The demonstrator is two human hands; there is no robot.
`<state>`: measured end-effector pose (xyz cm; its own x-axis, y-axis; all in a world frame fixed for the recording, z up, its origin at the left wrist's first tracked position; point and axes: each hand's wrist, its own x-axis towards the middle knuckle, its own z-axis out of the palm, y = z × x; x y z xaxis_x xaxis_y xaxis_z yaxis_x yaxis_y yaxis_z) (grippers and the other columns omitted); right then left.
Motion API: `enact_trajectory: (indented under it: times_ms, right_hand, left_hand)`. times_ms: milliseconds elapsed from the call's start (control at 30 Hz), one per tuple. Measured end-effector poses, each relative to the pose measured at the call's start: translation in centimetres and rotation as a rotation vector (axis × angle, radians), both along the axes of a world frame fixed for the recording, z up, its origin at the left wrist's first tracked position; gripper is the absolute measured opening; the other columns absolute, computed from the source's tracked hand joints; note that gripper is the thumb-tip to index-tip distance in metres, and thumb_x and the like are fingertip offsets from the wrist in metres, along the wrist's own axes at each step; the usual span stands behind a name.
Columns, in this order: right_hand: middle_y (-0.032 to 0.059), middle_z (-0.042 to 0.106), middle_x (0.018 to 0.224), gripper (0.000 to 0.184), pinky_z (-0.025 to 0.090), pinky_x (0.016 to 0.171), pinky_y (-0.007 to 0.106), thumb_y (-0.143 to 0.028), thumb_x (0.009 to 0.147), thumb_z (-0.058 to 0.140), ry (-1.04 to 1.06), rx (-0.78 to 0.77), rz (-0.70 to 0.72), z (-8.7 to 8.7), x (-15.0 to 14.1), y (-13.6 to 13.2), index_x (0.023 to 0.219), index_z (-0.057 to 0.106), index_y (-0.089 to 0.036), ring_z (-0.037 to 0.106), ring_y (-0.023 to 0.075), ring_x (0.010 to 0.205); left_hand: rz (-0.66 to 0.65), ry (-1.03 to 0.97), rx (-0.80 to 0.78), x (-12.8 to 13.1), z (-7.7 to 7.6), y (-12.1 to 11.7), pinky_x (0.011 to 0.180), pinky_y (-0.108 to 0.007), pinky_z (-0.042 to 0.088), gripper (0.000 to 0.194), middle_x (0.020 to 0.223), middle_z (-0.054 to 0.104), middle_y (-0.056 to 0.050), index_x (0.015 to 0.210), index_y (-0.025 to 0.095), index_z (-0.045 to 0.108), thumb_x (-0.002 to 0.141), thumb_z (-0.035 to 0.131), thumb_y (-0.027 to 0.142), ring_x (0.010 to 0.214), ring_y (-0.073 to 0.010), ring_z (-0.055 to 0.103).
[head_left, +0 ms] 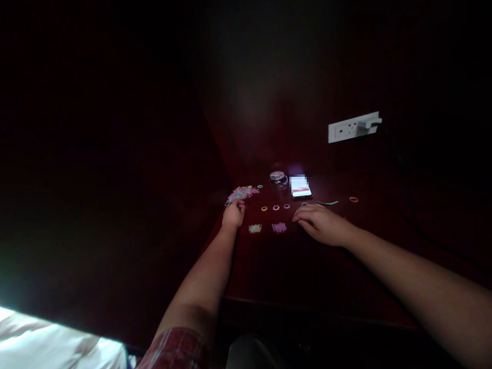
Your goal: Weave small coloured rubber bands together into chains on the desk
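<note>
Left hand (233,215) at pastel pile (243,194), far left corner of bench (269,266), and right hand (326,225): grip indiscernible; light single-piece picking likely best.

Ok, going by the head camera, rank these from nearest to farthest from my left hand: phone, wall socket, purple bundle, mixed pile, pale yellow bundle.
From your left hand:
1. Mixed pile, right at the fingers
2. Pale yellow bundle, just right
3. Purple bundle, farther right
4. Phone, right and beyond
5. Wall socket, far right, up the wall
</note>
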<state>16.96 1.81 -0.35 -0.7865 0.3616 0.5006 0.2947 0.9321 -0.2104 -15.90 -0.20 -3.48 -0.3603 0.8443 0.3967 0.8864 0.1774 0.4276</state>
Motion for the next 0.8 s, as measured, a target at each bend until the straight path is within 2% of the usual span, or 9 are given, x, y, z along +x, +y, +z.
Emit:
enact_trajectory:
  times_ms: [233, 367, 467, 667, 800]
  right_hand:
    - [0.0055, 0.07, 0.094, 0.023, 0.045, 0.087, 0.038, -0.015, 0.086, 0.048, 0.014, -0.012, -0.003, 0.2, 0.0, 0.0, 0.096, 0.068, -0.02, 0.062, 0.0206, 0.091]
    - [0.006, 0.07, 0.095, 0.023, 0.045, 0.088, 0.037, -0.017, 0.087, 0.047, 0.03, -0.033, -0.02, 0.3, 0.2, 0.0, 0.096, 0.068, -0.019, 0.062, 0.0206, 0.091]
    - [0.0067, 0.069, 0.095, 0.023, 0.046, 0.088, 0.037, -0.018, 0.088, 0.047, 0.055, -0.057, -0.041, 0.3, 0.5, 0.0, 0.095, 0.068, -0.019, 0.062, 0.021, 0.093]
    - [0.0067, 0.069, 0.094, 0.022, 0.046, 0.087, 0.036, -0.017, 0.087, 0.047, 0.09, -0.079, -0.053, 0.3, 0.7, 0.0, 0.092, 0.068, -0.019, 0.062, 0.0209, 0.092]
    - [0.0067, 0.069, 0.093, 0.022, 0.046, 0.085, 0.034, -0.017, 0.087, 0.047, 0.111, -0.085, -0.054, 0.5, 0.7, -0.1, 0.091, 0.068, -0.018, 0.062, 0.0203, 0.09]
  left_hand:
    - [0.038, -0.045, -0.009, -0.4, -0.1, 0.2, 0.085, -0.028, 0.046, 0.02, 0.099, 0.07, -0.007, 0.103, 0.019, 0.06, 0.086, 0.05, 0.021, 0.089, -0.0162, 0.065]
    - [0.078, -0.035, -0.004, -0.3, 0.1, -0.1, 0.093, -0.031, 0.044, 0.022, 0.107, 0.067, -0.01, 0.103, 0.019, 0.063, 0.084, 0.052, 0.022, 0.1, -0.0196, 0.061]
    - [0.115, -0.028, -0.014, -0.2, 0.3, -0.4, 0.098, -0.033, 0.041, 0.019, 0.112, 0.065, -0.01, 0.095, 0.019, 0.068, 0.079, 0.058, 0.026, 0.107, -0.0229, 0.058]
    - [0.111, -0.067, 0.001, -0.2, 0.5, -1.3, 0.088, -0.034, 0.046, 0.014, 0.092, 0.07, -0.01, 0.074, 0.018, 0.067, 0.078, 0.058, 0.028, 0.087, -0.0223, 0.063]
    - [0.041, -0.112, 0.069, 0.9, 0.9, -1.8, 0.083, -0.031, 0.048, 0.017, 0.088, 0.07, -0.009, 0.079, 0.017, 0.066, 0.082, 0.055, 0.029, 0.082, -0.0193, 0.064]
